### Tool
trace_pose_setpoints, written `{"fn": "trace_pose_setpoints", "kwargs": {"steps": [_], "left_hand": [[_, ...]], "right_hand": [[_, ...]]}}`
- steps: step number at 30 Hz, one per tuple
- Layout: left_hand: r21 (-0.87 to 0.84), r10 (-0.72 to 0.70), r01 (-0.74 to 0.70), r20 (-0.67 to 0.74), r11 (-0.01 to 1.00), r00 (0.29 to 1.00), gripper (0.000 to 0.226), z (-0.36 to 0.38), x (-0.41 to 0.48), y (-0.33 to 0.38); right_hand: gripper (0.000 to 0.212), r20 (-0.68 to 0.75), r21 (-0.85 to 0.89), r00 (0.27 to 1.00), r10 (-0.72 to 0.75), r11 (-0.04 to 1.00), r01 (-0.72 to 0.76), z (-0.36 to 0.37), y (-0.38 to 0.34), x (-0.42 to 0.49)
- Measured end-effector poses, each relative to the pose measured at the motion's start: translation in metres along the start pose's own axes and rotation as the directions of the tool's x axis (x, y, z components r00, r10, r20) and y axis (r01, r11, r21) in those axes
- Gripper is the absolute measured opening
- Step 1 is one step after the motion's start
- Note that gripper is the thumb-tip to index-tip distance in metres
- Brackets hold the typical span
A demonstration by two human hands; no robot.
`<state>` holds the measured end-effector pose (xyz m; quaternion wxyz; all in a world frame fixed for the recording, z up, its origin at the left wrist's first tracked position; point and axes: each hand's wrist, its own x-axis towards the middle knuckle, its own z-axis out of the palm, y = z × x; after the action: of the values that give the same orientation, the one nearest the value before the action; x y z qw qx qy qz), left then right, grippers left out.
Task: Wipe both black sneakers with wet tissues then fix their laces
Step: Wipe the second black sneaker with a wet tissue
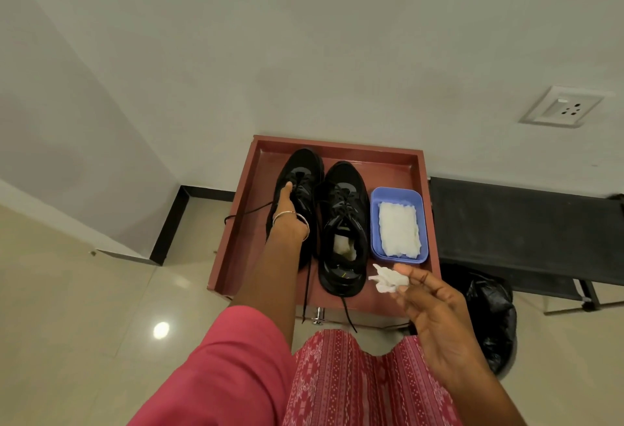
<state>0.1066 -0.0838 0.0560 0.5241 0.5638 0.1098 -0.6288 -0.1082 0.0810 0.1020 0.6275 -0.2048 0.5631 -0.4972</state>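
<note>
Two black sneakers stand side by side, toes pointing away, in a reddish-brown tray (236,223). My left hand (287,216) grips the left sneaker (302,172) along its side, thumb on the upper. The right sneaker (344,209) has a white wad tucked inside, and its loose laces trail over the tray's near edge. My right hand (429,307) hovers near the tray's front right corner and pinches a crumpled wet tissue (386,278) in its fingertips. A blue tub (374,223) with a stack of white wet tissues (400,229) sits right of the sneakers.
The tray rests on a small stand against a white wall. A black bench (523,223) stands to the right, with a black plastic bag (493,317) on the floor beside it. A wall socket (562,106) is at upper right. Glossy beige tiles cover the floor.
</note>
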Motion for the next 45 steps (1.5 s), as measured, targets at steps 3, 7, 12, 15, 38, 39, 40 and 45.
{"fn": "trace_pose_setpoints", "kwargs": {"steps": [3, 7, 12, 15, 38, 39, 40, 45], "left_hand": [[0.033, -0.033, 0.034, -0.031, 0.999, 0.999, 0.094, -0.011, 0.058, -0.009], [0.030, -0.014, 0.013, 0.015, 0.999, 1.000, 0.068, -0.010, 0.053, -0.006], [-0.114, 0.025, -0.018, 0.059, 0.993, 0.998, 0.028, -0.013, -0.005, 0.000], [-0.132, 0.045, -0.037, 0.063, 0.991, 0.997, 0.035, -0.031, -0.021, 0.004], [-0.194, 0.283, -0.212, 0.496, 0.958, 0.821, 0.038, -0.068, -0.282, -0.050], [-0.182, 0.284, -0.221, 0.511, 0.958, 0.811, 0.049, -0.068, -0.288, -0.054], [-0.173, 0.281, -0.222, 0.528, 0.960, 0.801, 0.058, -0.068, -0.294, -0.058], [-0.186, 0.249, -0.169, 0.626, 0.968, 0.739, 0.055, -0.068, -0.321, -0.070]], "right_hand": [[0.043, 0.046, 0.012, 0.999, -0.016, 1.000, 0.016, 0.004, -0.004, 0.001], [0.047, 0.010, 0.024, 0.999, -0.040, 0.999, 0.040, 0.010, -0.012, 0.001], [0.039, 0.005, -0.003, 0.998, -0.065, 0.998, 0.065, 0.010, -0.017, -0.005], [0.034, 0.003, -0.076, 0.997, -0.079, 0.994, 0.079, 0.010, -0.017, -0.010], [0.019, 0.197, -0.064, 0.902, -0.385, 0.913, 0.404, 0.020, -0.089, -0.167], [0.015, 0.196, -0.071, 0.878, -0.436, 0.887, 0.456, 0.021, -0.095, -0.173], [0.013, 0.200, -0.092, 0.846, -0.494, 0.850, 0.518, 0.022, -0.102, -0.179], [0.015, 0.152, -0.337, 0.576, -0.803, 0.506, 0.794, 0.029, -0.122, -0.187]]}}
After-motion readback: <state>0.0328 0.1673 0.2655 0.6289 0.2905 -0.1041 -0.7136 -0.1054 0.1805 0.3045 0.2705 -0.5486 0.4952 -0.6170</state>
